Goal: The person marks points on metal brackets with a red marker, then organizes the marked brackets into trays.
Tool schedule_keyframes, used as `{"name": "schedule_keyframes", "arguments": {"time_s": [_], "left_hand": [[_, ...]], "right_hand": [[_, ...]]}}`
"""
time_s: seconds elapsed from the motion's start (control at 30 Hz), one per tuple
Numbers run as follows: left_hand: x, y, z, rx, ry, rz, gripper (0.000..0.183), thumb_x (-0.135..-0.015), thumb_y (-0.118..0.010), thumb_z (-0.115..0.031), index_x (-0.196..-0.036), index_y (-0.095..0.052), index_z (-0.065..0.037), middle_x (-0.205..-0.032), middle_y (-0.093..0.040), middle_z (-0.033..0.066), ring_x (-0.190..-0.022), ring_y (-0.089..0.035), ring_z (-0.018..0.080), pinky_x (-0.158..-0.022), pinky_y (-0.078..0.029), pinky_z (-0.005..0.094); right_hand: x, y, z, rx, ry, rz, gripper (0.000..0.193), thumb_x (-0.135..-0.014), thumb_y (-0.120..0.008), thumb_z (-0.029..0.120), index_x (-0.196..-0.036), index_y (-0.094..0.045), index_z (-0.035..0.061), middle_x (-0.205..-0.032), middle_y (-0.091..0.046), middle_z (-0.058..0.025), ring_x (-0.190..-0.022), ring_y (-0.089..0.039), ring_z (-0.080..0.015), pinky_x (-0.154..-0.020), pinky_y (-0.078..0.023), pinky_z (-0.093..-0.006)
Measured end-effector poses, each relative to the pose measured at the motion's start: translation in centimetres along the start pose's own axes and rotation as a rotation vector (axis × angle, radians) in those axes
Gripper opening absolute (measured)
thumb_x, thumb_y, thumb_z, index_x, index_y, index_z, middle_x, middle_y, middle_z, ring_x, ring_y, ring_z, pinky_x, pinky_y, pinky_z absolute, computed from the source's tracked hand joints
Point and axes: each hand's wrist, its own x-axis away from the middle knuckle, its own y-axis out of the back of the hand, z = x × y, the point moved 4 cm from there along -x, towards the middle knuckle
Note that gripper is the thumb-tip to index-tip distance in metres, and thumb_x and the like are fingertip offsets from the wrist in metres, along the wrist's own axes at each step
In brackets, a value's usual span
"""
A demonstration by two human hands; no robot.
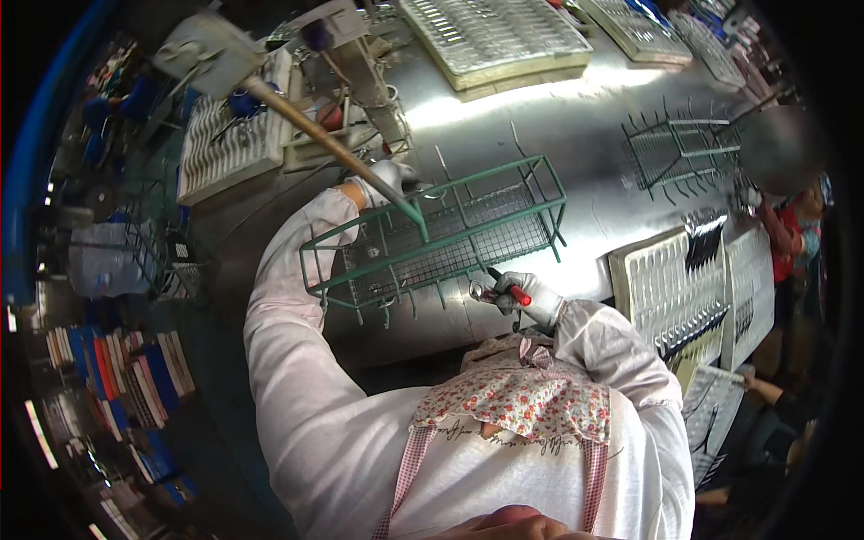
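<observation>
A green wire rack (pixel 468 236) with a mesh bottom and hooked prongs stands on the metal table before me. My left hand (pixel 389 183), in a white glove, is at its far left side, partly behind a wooden pole. Its fingers look curled beside a small shiny metal piece, but what they hold is unclear. Near the rack's front right, my right hand (pixel 537 299), in a white glove with dark fingertips, is closed on a small red-handled tool (pixel 519 295). A shiny ring-shaped metal part (pixel 477 290) shows at its fingers.
The brown wooden pole (pixel 310 129) slants over the rack's left end. White ribbed trays (pixel 495 38) lie along the back, and others (pixel 670 286) with dark metal pieces stand at right. A second green rack (pixel 684 148) is at far right, near another person (pixel 785 229).
</observation>
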Motion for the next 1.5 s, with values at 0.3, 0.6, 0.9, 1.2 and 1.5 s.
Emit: {"name": "schedule_keyframes", "arguments": {"time_s": [0.3,0.6,0.9,1.2,1.5], "left_hand": [[0.9,-2.2,1.2,0.371,0.284,0.322,0.042,-0.086,-0.055,-0.022,-0.125,-0.055,-0.005,-0.115,-0.061,0.0102,-0.106,-0.056,0.0234,-0.093,-0.043,0.0335],[20.7,-1.6,20.5,0.671,0.939,-0.65,0.049,-0.09,-0.049,-0.036,-0.126,-0.052,-0.003,-0.121,-0.055,0.0097,-0.107,-0.051,0.0227,-0.093,-0.04,0.0313],[24.9,-23.6,4.3,0.448,1.253,-0.097,0.055,-0.088,-0.048,-0.048,-0.114,-0.058,-0.001,-0.114,-0.058,0.0159,-0.104,-0.055,0.0289,-0.089,-0.042,0.0351],[-13.8,-30.7,-41.1,0.219,0.093,0.138,0.046,-0.086,-0.055,-0.041,-0.113,-0.06,-0.005,-0.107,-0.062,0.0204,-0.101,-0.059,0.036,-0.085,-0.047,0.0378],[-28.1,-42.0,-69.1,-0.407,-0.724,0.392,0.041,-0.083,-0.055,-0.016,-0.123,-0.05,-0.012,-0.115,-0.059,0.0132,-0.098,-0.059,0.0323,-0.081,-0.049,0.0396]], "right_hand": [[-0.6,0.5,-0.2,0.488,0.192,-0.001,0.025,-0.08,-0.069,0.027,-0.094,-0.06,0.0081,-0.076,-0.06,-0.0078,-0.074,-0.057,-0.0171,-0.067,-0.046,-0.0342],[5.6,9.6,-3.3,0.606,0.524,-0.432,0.025,-0.081,-0.068,0.021,-0.102,-0.059,0.0116,-0.086,-0.066,-0.0126,-0.081,-0.064,-0.0311,-0.072,-0.049,-0.0384],[33.3,25.8,-18.6,0.761,0.092,-1.402,0.021,-0.077,-0.062,0.012,-0.098,-0.064,0.0132,-0.074,-0.063,-0.0177,-0.069,-0.062,-0.0354,-0.061,-0.048,-0.0432],[43.7,27.2,-28.9,0.767,-0.108,-1.465,0.028,-0.074,-0.058,0.008,-0.1,-0.062,0.0188,-0.069,-0.061,-0.0164,-0.067,-0.06,-0.0354,-0.062,-0.046,-0.0466],[50.6,28.3,-30.9,-0.064,0.255,-1.539,0.021,-0.086,-0.062,0.009,-0.107,-0.061,0.0078,-0.087,-0.068,-0.0158,-0.083,-0.067,-0.022,-0.072,-0.05,-0.0271]]}}
